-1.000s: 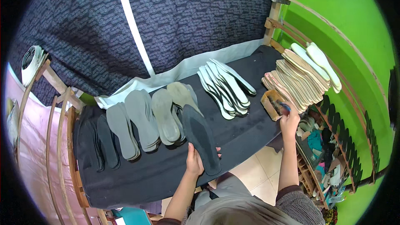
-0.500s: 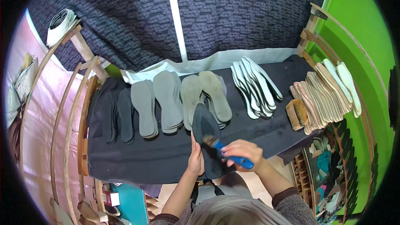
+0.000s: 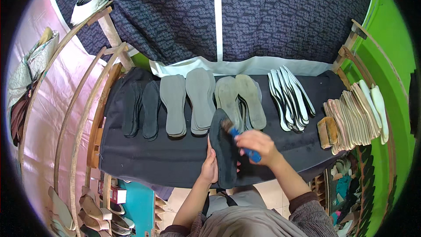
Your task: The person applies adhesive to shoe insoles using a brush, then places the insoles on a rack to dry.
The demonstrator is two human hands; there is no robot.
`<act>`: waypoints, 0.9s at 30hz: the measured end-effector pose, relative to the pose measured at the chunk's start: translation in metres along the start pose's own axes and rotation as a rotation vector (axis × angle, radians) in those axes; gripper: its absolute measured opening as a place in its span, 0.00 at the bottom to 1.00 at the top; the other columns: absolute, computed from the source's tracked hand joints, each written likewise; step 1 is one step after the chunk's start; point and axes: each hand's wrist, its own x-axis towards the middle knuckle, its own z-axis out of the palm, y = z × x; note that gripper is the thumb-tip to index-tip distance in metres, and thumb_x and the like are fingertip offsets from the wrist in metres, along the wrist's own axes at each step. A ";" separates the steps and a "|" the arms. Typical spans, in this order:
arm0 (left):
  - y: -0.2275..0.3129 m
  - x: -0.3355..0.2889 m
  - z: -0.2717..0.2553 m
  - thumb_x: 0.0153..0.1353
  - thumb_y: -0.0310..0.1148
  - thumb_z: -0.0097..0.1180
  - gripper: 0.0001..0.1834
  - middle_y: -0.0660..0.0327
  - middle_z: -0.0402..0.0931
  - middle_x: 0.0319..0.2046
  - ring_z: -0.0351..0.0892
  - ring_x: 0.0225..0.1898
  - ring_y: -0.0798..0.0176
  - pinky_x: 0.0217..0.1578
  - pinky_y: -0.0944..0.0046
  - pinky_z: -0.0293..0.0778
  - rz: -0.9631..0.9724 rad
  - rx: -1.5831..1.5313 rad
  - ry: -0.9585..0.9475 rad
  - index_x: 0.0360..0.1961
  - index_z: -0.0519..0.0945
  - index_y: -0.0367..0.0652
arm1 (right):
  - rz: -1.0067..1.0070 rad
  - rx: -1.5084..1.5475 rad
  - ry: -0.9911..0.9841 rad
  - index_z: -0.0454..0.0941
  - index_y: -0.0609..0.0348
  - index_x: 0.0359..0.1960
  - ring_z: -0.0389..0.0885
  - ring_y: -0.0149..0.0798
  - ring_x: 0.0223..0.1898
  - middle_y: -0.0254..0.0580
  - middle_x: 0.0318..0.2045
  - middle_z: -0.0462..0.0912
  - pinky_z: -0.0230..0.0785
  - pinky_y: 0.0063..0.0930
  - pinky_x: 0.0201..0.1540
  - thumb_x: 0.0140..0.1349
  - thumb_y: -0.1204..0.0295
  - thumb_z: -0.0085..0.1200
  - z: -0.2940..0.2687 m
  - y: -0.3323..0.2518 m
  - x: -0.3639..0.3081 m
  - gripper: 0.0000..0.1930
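Observation:
My left hand [image 3: 211,166] is closed round the lower left side of a long black shoe sole [image 3: 225,162], tilted up above the near part of the cloth-covered table. In my right hand [image 3: 256,145] is a brush with a blue handle [image 3: 252,155]. Its brown bristles touch the upper part of the sole, near the right edge. Behind the sole lie stacks of grey soles [image 3: 200,98] and brownish-grey soles [image 3: 251,103], partly overlapping.
Black soles [image 3: 151,109] lie at the left of the table [image 3: 175,160]. White-and-black soles [image 3: 291,98] fan out right of centre. Farther right stand a row of beige soles [image 3: 351,118] and a tan block [image 3: 327,132]. Wooden rails [image 3: 83,118] flank the left side.
The brush has moved up the sole toward its tip, and my right hand has turned with it. My left hand still holds the sole. The whole view has shifted.

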 end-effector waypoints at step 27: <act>0.004 -0.003 0.010 0.69 0.51 0.30 0.33 0.47 0.61 0.59 0.77 0.42 0.43 0.38 0.46 0.79 0.008 0.092 0.031 0.67 0.28 0.73 | 0.110 -0.030 -0.033 0.77 0.59 0.34 0.80 0.47 0.37 0.44 0.39 0.81 0.73 0.34 0.40 0.43 0.77 0.64 0.004 0.001 0.014 0.14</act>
